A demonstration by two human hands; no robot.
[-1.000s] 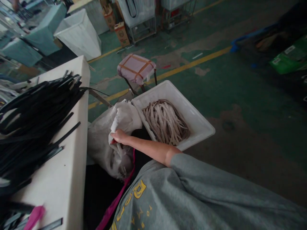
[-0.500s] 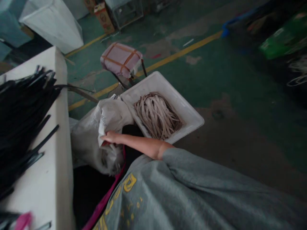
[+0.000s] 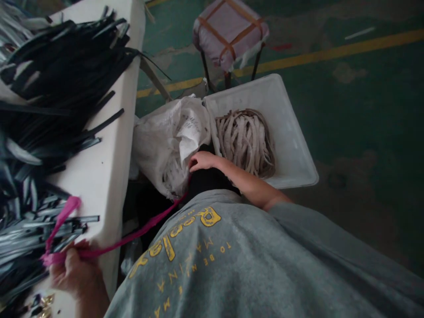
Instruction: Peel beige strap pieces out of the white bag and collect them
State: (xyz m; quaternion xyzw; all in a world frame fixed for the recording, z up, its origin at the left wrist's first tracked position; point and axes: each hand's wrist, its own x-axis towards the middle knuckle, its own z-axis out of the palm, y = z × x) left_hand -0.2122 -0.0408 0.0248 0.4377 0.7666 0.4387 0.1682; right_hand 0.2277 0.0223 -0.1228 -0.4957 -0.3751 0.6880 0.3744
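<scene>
My right hand (image 3: pixel 201 160) is closed at the mouth of a white woven sack (image 3: pixel 167 141) beside the table; what its fingers pinch I cannot make out. A pink strap (image 3: pixel 132 236) runs taut from that hand to my left hand (image 3: pixel 74 274), which is closed on its other end at the table's near edge. The strap loops over a heap of black strips (image 3: pixel 49 88) on the white table (image 3: pixel 106 168). My grey sleeve and shirt fill the lower frame.
A white tub (image 3: pixel 291 145) holding a coil of beige strips (image 3: pixel 247 141) stands on the green floor right of the sack. A stool (image 3: pixel 230 31) with a taped cushion is behind it. A yellow line (image 3: pixel 331 54) crosses the floor.
The view swung left and down. My left hand has come into view holding the pink strap at the table's edge. My right hand stays at the sack.
</scene>
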